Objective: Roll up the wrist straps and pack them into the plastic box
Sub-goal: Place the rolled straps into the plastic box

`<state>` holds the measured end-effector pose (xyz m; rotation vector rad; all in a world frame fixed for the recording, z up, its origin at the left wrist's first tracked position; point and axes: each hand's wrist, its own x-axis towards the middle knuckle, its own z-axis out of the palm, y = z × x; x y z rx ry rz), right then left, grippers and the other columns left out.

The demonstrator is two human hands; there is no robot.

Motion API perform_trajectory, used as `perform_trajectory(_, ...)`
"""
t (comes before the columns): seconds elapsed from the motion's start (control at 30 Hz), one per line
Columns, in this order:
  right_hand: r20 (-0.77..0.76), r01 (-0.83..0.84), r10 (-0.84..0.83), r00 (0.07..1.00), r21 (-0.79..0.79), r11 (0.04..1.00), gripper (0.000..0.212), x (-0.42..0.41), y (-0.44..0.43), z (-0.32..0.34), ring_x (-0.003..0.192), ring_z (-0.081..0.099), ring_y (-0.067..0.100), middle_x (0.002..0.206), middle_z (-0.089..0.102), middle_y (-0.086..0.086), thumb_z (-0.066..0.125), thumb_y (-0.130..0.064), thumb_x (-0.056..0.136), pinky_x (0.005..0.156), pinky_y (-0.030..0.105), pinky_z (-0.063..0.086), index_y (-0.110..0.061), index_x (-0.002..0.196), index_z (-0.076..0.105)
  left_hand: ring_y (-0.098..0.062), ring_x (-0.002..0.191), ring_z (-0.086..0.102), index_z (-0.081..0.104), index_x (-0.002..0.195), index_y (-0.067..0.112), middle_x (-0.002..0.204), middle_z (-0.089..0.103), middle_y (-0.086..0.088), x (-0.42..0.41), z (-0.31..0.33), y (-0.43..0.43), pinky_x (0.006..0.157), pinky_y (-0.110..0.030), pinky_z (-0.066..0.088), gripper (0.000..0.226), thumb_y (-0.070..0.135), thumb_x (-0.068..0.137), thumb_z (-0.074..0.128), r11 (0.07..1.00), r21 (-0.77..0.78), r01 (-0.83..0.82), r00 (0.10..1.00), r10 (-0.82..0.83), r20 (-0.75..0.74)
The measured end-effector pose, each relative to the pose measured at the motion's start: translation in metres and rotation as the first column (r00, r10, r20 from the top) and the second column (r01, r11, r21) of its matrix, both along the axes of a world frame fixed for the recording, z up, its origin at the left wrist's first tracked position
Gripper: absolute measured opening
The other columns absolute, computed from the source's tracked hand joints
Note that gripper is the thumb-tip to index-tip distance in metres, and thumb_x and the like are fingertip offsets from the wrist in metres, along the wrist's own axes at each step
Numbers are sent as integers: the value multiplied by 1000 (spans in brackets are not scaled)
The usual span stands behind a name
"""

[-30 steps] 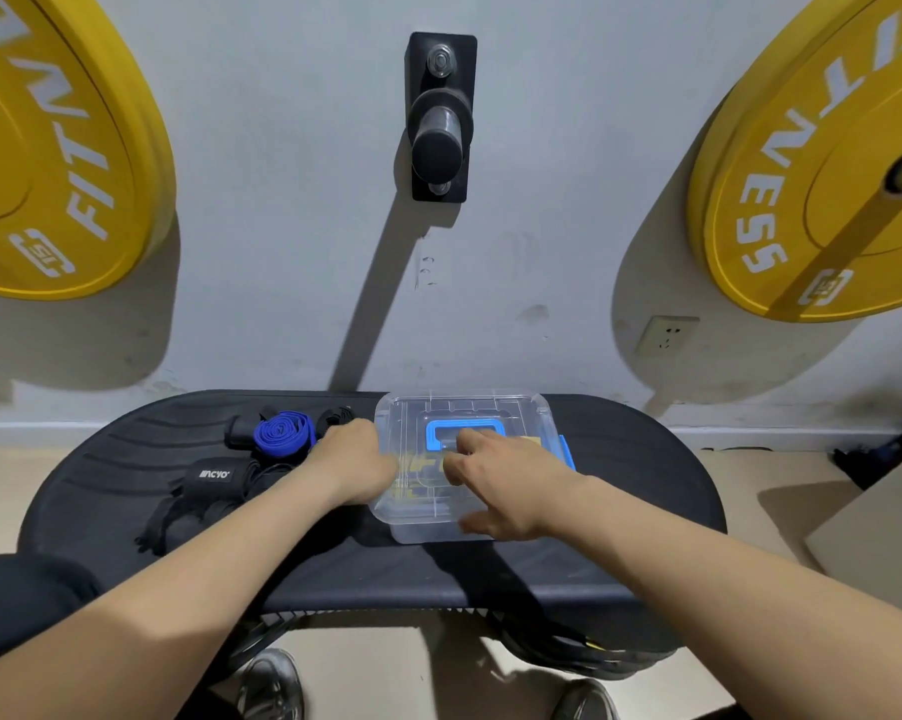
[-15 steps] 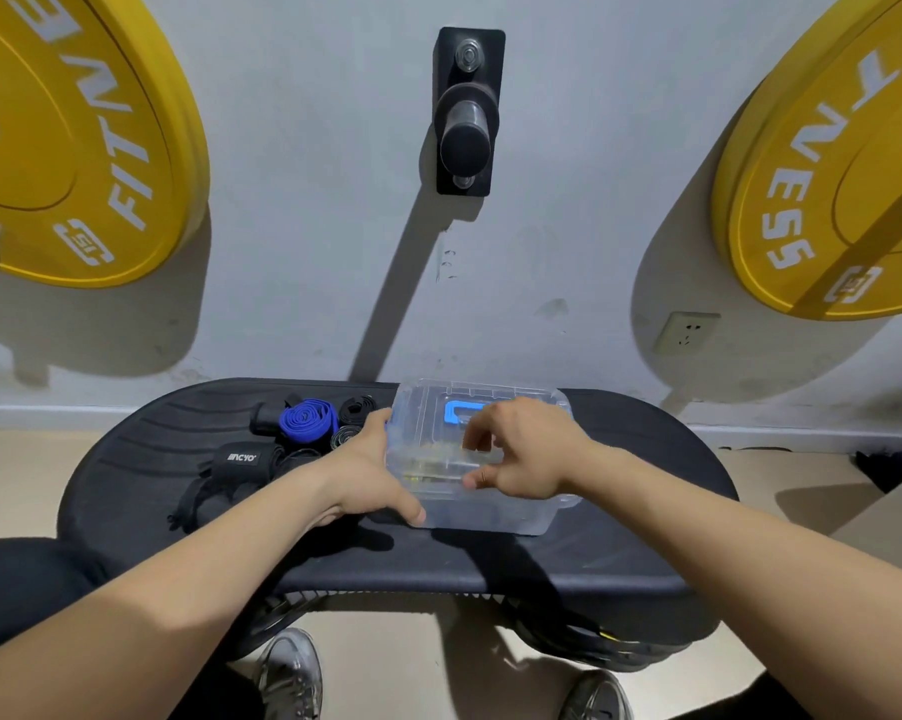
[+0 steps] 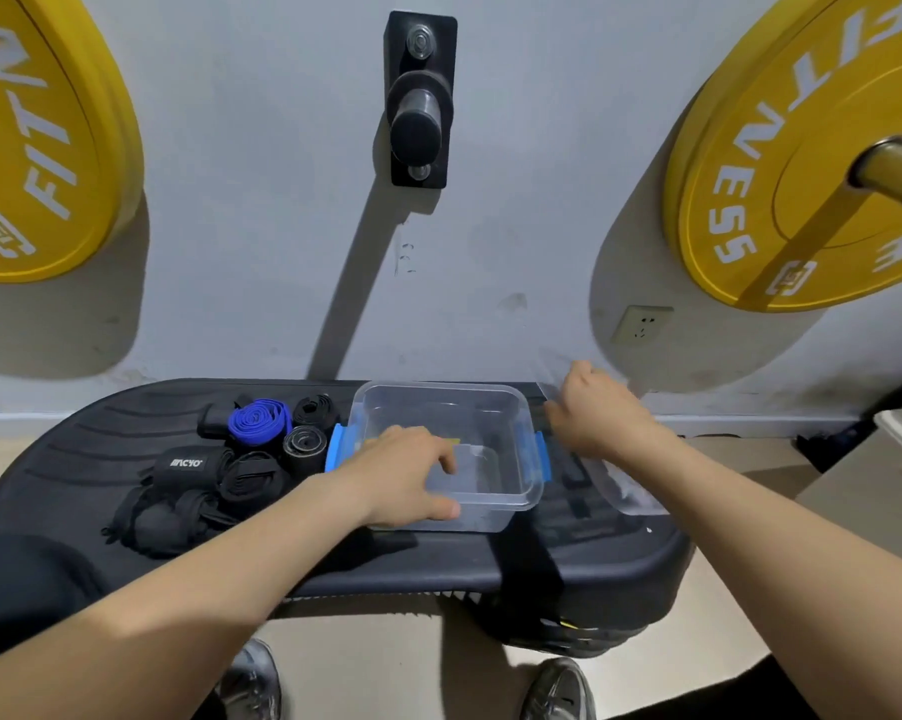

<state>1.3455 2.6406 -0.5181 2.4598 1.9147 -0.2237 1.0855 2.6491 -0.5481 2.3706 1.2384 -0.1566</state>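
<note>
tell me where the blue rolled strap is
In the head view, the blue rolled strap lies on the black platform, left of the open plastic box, among the black straps.

Gym or weight room, seen from above a low worktop.
A yellow weight plate [image 3: 38, 137] lettered FITNESS hangs on the grey wall, a second plate [image 3: 802, 163] to its right, a black wall peg [image 3: 418, 101] between them; wrist straps [image 3: 204, 485] lie on the black worktop [image 3: 100, 444].

clear plastic box [image 3: 441, 407] with blue latches [image 3: 542, 455]; one blue rolled strap [image 3: 259, 421] (others black).
</note>
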Motion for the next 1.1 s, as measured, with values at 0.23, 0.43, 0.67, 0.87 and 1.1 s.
perform_trajectory(0.23,-133,265,-297,946,-215,940,63,35,-14,-30,91,72,36,134,58,16,49,-45,110,57,37,60,-4,154,31,-29,111,66,70,114,33,117,70,2,32,-6,-4,79,-36,43,18,43,102,61,974,173,148,976,-116,-182)
perform_trajectory(0.43,-252,156,-260,932,-367,917,55,33,-8,-48,73,79,31,106,68,19,48,-27,110,68,43,68,-8,158,28,-25,100,62,70,108,33,104,66,6,38,-10,-1,79,-37,46,17,44,101,58,978,143,152,979,-129,-156)
perform_trajectory(0.67,45,-50,59,997,-178,983,5,13,2,-27,78,59,30,107,66,12,54,-12,95,63,36,45,-13,100,56,-25,106,65,70,106,31,105,73,4,30,-9,-1,83,-39,51,28,52,106,51,995,45,94,993,-90,-82)
perform_trajectory(0.87,-125,-514,500,857,-145,845,21,-59,2,3,101,61,30,108,74,7,54,-28,101,83,40,53,-21,117,66,-38,100,67,59,95,21,109,71,-10,1,2,13,70,-36,39,20,31,104,45,859,439,-264,942,327,-72)
perform_trajectory(1.1,-112,-662,674,731,-359,658,36,-116,-1,-3,112,64,36,104,63,6,56,-36,104,86,40,52,-25,137,62,-42,128,55,38,145,11,143,44,-15,-91,-5,33,94,-47,54,64,12,90,71,868,221,-446,753,497,-431)
